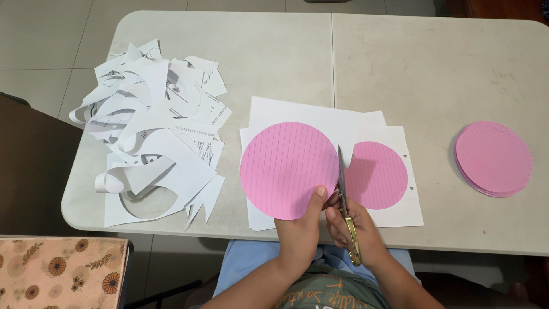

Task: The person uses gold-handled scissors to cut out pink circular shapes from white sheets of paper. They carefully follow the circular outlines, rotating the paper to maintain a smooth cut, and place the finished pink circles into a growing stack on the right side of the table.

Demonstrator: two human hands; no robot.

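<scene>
Table (pixel 434 68) beige, floor (pixel 46 34) tiled.

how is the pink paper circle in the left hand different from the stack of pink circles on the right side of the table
The pink striped paper circle in the left hand is a single sheet, pinched at its lower edge by the left hand; the stack of pink paper circles is several sheets lying untouched on the table. The held circle sits beside the scissors in the right hand; the stack lies apart. Both are pink, round and lined.

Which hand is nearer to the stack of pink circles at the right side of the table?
Right. The right hand holds the scissors, left of the stack of pink circles across bare table. The left hand, holding the pink circle, is farther left.
</scene>
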